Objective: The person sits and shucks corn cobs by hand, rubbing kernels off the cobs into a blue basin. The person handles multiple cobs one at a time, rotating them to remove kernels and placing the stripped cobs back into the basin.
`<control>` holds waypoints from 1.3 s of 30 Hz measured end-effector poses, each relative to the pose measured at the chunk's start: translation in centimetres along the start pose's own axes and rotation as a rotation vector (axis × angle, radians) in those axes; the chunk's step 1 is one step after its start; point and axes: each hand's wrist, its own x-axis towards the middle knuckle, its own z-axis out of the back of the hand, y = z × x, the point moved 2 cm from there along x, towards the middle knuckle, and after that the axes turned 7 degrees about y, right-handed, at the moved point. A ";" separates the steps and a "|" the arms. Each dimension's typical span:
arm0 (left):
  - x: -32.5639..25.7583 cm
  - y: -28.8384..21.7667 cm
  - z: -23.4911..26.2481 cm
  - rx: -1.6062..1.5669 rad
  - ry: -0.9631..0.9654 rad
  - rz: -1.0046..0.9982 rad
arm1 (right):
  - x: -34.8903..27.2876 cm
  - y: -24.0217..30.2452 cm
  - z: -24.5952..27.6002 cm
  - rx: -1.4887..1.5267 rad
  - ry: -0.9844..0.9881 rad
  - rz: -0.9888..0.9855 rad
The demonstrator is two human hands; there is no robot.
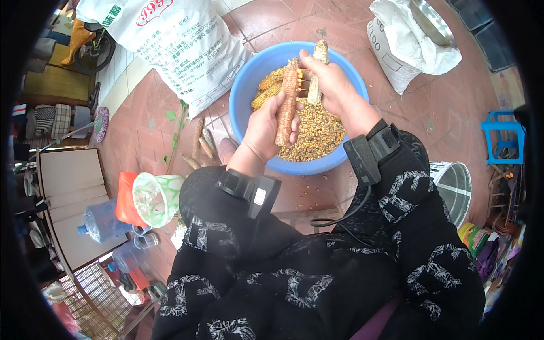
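Note:
My left hand is closed around a reddish, bare corncob that stands nearly upright. Beside it, my right hand grips a pale corncob, with a few yellow kernels showing between the two cobs. Both hands are over a blue basin. Loose corn kernels cover much of its bottom, and several yellow ears of corn lie at its left side. My right fingers are partly hidden behind the pale cob.
A large white woven sack lies beyond the basin to the left; another white sack stands at the right. Bare cobs lie on the tiled floor left of the basin. Nearby are a green-white bin, a metal bucket and a blue stool.

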 end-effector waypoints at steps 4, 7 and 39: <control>0.3 0.7 -0.6 0.337 -0.197 -0.009 | 0.6 -0.5 0.1 -0.026 -0.104 0.009; 0.3 1.4 -1.3 0.448 -0.211 -0.023 | 0.7 -1.0 0.3 -0.152 -0.144 -0.008; -9.2 -15.3 13.5 1.639 -0.915 0.294 | 3.8 -18.4 9.6 -1.430 -0.037 -0.422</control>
